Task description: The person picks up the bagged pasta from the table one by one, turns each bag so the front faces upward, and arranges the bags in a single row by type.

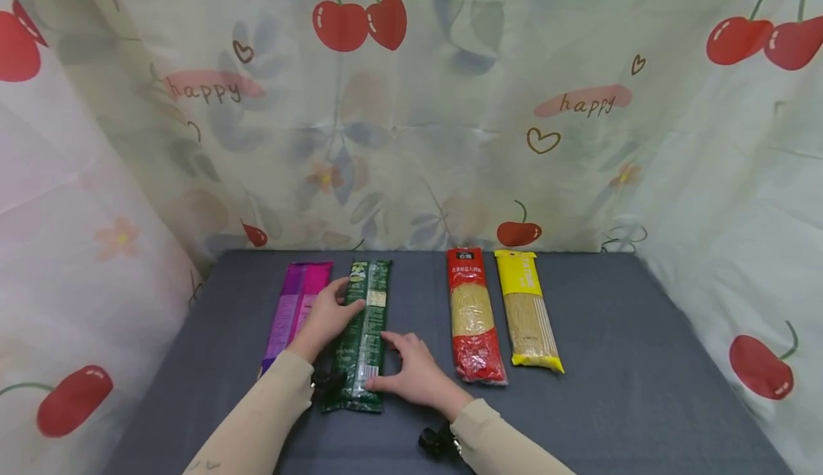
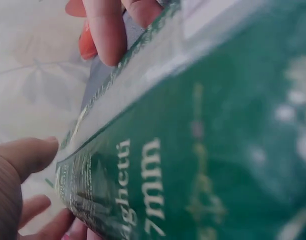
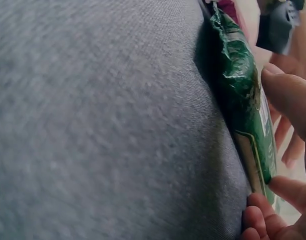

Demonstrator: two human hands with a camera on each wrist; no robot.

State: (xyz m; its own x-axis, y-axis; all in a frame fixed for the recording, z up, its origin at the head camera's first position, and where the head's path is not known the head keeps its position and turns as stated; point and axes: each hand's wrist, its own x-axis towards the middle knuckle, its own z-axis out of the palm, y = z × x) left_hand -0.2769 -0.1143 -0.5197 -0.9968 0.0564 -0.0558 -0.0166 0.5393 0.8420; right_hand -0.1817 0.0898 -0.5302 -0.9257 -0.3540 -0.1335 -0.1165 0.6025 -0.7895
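Observation:
A green spaghetti packet [image 1: 366, 346] lies back-side up on the dark grey table, its long sides running away from me. My left hand [image 1: 328, 318] grips its left edge, thumb over the face and the other fingers around the side. At the lower right edge is my right hand [image 1: 418, 375], thumb and index finger spread and touching the packet. The right wrist view shows the packet's crimped end [image 3: 233, 55] and the curled lower fingers [image 3: 258, 215] low beside it. Large "spaghetti" lettering [image 2: 123, 185] shows in the left wrist view.
A purple and pink packet [image 1: 283, 318] lies left of the green one, partly behind my left hand. To the right are a red noodle packet [image 1: 476, 311] and a yellow noodle packet [image 1: 529, 311]. A cherry-print curtain [image 1: 411, 103] closes off the back and both sides.

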